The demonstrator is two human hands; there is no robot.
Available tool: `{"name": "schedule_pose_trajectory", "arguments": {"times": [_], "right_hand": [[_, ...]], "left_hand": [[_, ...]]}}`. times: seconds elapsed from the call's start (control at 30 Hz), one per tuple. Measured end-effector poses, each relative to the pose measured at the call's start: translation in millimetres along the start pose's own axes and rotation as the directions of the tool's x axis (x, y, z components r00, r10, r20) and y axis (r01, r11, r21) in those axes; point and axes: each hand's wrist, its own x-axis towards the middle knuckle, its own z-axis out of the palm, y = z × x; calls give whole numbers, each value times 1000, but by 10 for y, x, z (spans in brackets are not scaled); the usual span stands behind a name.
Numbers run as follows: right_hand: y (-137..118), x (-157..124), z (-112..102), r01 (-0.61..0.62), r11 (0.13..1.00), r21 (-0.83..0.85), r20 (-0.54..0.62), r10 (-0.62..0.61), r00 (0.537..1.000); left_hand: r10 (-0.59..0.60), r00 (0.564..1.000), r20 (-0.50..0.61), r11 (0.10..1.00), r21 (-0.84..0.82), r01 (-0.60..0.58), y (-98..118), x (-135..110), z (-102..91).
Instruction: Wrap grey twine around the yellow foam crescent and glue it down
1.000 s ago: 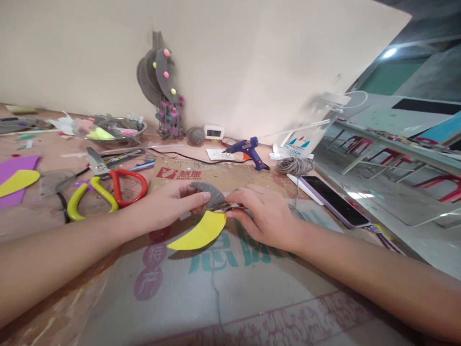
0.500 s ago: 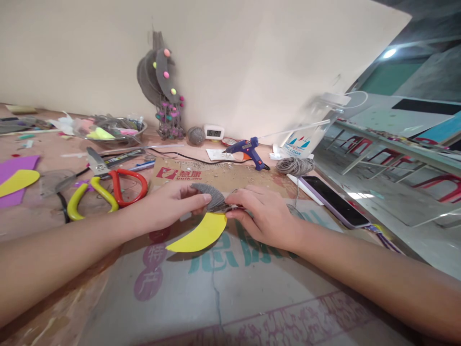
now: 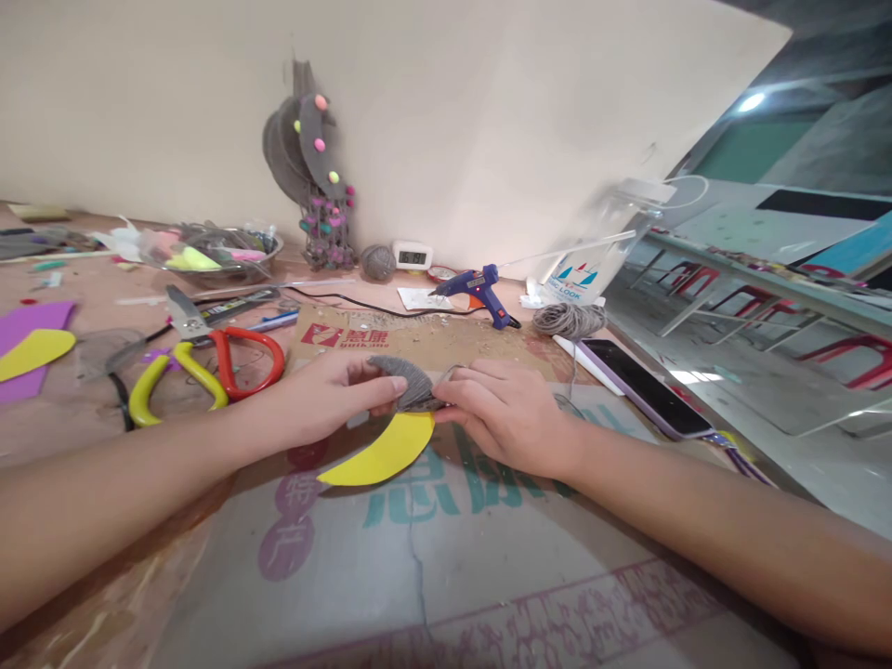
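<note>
**Both hands on half-wrapped crescent**

L hand (image 3: 327, 395) & R hand (image 3: 502, 413) meet mid-worktop (image 3: 70, 423). Each grip is pinched on the grey-twine-wrapped end of the yellow foam crescent (image 3: 380, 452), which lies on a printed cardboard sheet (image 3: 452, 530). Red/yellow-handled scissors (image 3: 209, 360) to left; blue glue gun (image 3: 478, 289) behind.

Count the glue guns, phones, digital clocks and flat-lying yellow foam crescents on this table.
Glue gun: 1
Phone: 1
Digital clock: 1
Yellow crescents: 2, one just below the left hand and right hand, one far left on the purple sheet
Total: 5
</note>
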Motion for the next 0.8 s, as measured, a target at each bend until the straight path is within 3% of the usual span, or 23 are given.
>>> {"name": "schedule_pose_trajectory", "arguments": {"times": [0.33,0.8], "right_hand": [[-15,7,-35,-87,996,28,-67,88,994],[-47,29,-21,-59,998,36,-30,60,998]], "left_hand": [[-4,1000,-21,1000,17,5,-25,15,-1],[0,1000,-31,999,50,1,14,3,2]]}}
